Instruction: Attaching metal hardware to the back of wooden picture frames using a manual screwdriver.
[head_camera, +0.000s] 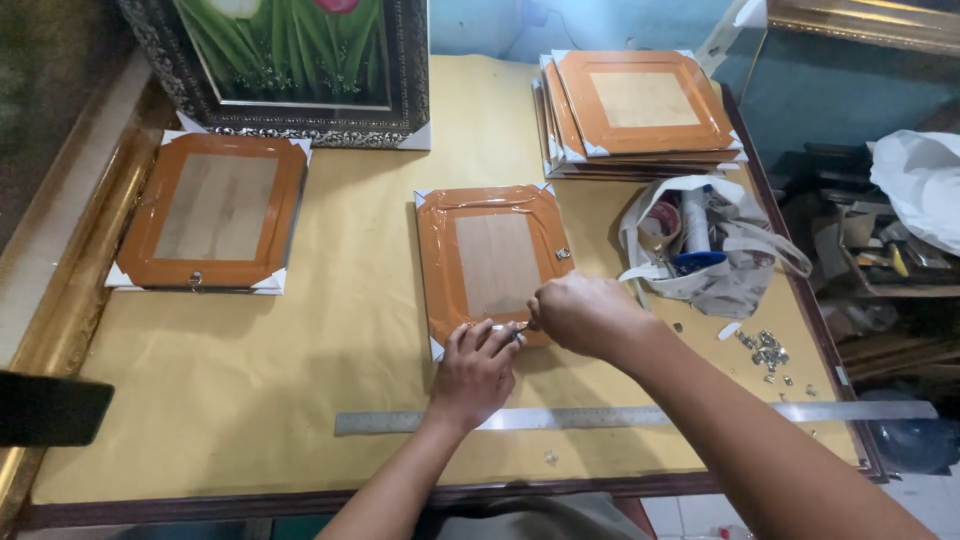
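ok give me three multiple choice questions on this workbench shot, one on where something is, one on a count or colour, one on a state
1. Where does the metal ruler lie?
A. on the stack of frames
B. along the table's near edge, in front of both hands
C. inside the bag

2. What colour is the frame under the hands?
A. orange
B. blue
C. white

3. How does the cloth bag stand?
A. tied shut
B. folded flat
C. open, with things showing inside

Answers:
1. B: the ruler runs across the yellow table cover just below the left hand and the right hand.
2. A: its border is orange around a pale wooden back.
3. C: its mouth gapes, and a spool and a blue item show within.
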